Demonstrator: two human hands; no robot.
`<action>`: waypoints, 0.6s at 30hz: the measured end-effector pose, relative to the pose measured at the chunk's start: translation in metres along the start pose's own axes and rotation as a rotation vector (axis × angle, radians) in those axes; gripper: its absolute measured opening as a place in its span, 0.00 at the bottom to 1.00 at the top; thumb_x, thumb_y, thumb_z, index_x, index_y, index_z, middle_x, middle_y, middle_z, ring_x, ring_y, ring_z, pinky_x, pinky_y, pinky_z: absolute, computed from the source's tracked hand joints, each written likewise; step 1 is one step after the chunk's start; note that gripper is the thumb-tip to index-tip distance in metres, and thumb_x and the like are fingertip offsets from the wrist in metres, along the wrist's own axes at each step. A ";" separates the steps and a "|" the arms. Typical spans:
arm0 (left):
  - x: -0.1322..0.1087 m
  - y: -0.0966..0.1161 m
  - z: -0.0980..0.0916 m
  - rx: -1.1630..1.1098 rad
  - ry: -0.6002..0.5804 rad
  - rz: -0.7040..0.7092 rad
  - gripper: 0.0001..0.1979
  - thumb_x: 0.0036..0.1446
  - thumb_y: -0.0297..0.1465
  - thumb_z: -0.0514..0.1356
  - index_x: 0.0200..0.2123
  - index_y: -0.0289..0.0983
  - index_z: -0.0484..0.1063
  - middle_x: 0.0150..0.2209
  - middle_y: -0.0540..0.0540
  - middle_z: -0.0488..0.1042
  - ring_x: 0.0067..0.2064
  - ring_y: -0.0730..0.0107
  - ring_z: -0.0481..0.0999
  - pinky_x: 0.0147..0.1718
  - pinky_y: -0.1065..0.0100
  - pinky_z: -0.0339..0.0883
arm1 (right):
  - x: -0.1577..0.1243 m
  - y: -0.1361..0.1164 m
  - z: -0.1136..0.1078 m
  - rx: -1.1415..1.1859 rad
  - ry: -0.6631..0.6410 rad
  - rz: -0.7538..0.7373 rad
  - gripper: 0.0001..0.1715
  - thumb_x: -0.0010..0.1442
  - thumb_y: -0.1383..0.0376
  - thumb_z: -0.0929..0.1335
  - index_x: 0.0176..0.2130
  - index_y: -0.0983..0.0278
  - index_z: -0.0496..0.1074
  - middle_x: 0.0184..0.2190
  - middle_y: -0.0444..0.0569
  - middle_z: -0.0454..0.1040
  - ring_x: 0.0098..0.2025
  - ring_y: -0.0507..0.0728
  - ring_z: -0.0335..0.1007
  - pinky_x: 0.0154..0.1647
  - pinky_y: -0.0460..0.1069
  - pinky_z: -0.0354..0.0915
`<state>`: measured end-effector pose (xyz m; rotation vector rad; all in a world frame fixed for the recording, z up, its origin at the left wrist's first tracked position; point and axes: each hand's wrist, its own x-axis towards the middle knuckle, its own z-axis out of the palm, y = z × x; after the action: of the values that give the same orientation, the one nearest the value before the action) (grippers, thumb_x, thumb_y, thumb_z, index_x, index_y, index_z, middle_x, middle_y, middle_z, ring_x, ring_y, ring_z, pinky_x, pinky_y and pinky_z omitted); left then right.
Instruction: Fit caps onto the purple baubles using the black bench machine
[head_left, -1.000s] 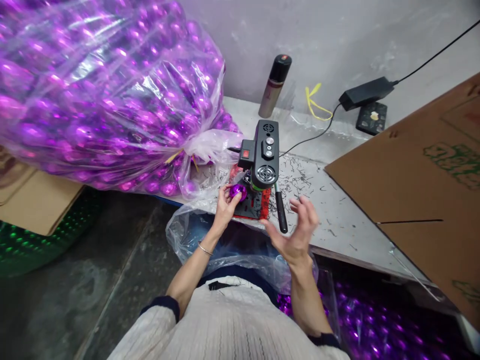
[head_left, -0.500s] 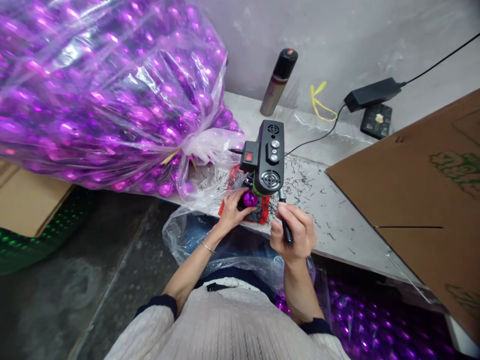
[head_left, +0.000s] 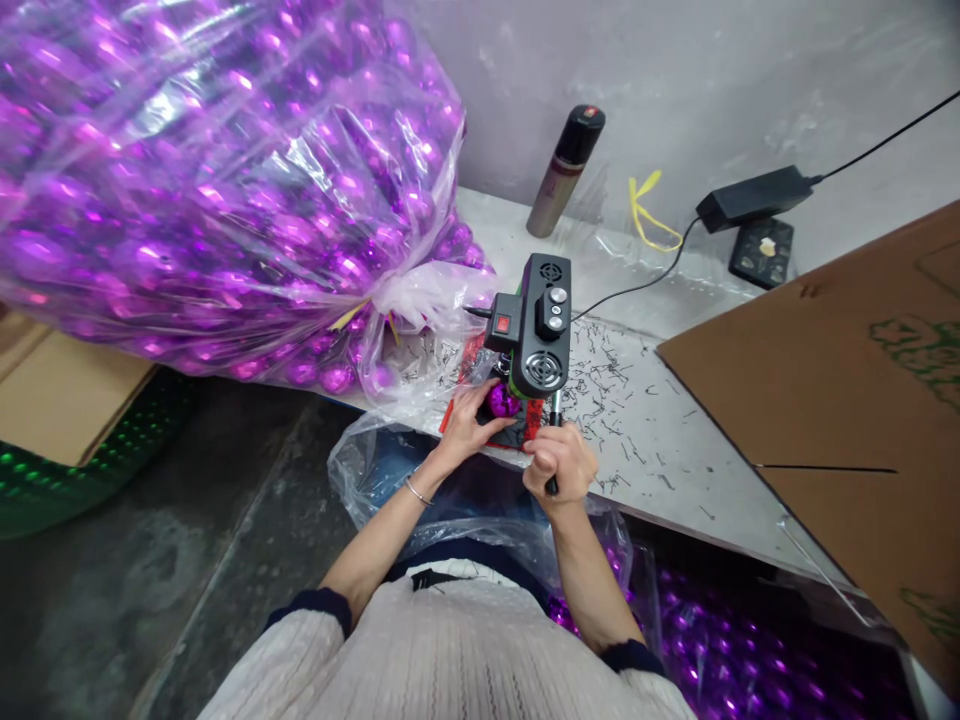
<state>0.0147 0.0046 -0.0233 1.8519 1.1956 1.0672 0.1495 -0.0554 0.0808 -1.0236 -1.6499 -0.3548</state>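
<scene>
So the ball (head_left: pixel 501 400), a shiny purple one, sits on the red base (head_left: pixel 529 428) right under the head of the little black press (head_left: pixel 544 335). The left hand (head_left: pixel 469 425) has its fingers curled round the ball and pins it there. The right hand (head_left: pixel 559 462) is a closed fist wrapped round the lever (head_left: pixel 555 406), low on the handle.

As for progress, I'd say this one is mid-go: the ball is seated and the lever is gripped, but I can't tell if the head has come down on it. The huge bag (head_left: pixel 225 190) on the left looks stuffed full, and there's another heap of balls (head_left: pixel 750 650) down by the right knee, so plenty is left, I reckon. The black slivers (head_left: pixel 600 370) scattered over the counter (head_left: pixel 675 470) suggest a lot has gone through.

Room is tight. The press stands right at the counter's front edge, with the base nearly hanging over a loose plastic bag (head_left: pixel 390 470) in the lap. The big bag crowds in from the left, just beside the press. A cardboard sheet (head_left: pixel 840 400) boxes in the right side, and the only open strip lies between it and the press. Behind are a spray can (head_left: pixel 566 170), an adapter (head_left: pixel 754 198) and its cable, well clear of both hands.
</scene>
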 end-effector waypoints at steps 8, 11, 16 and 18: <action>0.000 0.000 0.000 0.006 0.001 0.030 0.36 0.54 0.45 0.72 0.63 0.42 0.70 0.57 0.37 0.78 0.59 0.49 0.77 0.61 0.48 0.66 | -0.028 0.017 0.014 -0.014 0.103 -0.054 0.18 0.73 0.61 0.58 0.33 0.60 0.68 0.23 0.42 0.70 0.25 0.51 0.64 0.33 0.50 0.63; 0.000 0.001 -0.001 0.000 -0.005 0.027 0.36 0.55 0.45 0.72 0.63 0.42 0.69 0.57 0.37 0.78 0.59 0.49 0.77 0.61 0.48 0.66 | -0.033 0.020 0.016 0.018 0.105 -0.063 0.17 0.73 0.61 0.59 0.33 0.60 0.69 0.24 0.42 0.71 0.26 0.51 0.65 0.34 0.50 0.63; 0.000 0.001 -0.001 -0.015 0.000 0.033 0.35 0.55 0.45 0.72 0.63 0.42 0.70 0.57 0.37 0.78 0.59 0.50 0.77 0.60 0.49 0.67 | -0.039 0.022 0.020 0.037 0.138 -0.069 0.18 0.73 0.60 0.59 0.34 0.60 0.70 0.24 0.42 0.71 0.28 0.51 0.66 0.34 0.50 0.62; 0.001 0.001 -0.002 -0.018 -0.004 0.037 0.35 0.55 0.46 0.72 0.63 0.42 0.70 0.57 0.37 0.78 0.59 0.50 0.77 0.60 0.49 0.67 | -0.044 0.024 0.021 0.026 0.141 -0.067 0.20 0.74 0.59 0.58 0.34 0.60 0.70 0.24 0.42 0.71 0.28 0.51 0.66 0.34 0.50 0.61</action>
<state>0.0138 0.0051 -0.0217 1.8677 1.1498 1.0903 0.1558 -0.0468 0.0272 -0.9056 -1.5603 -0.4390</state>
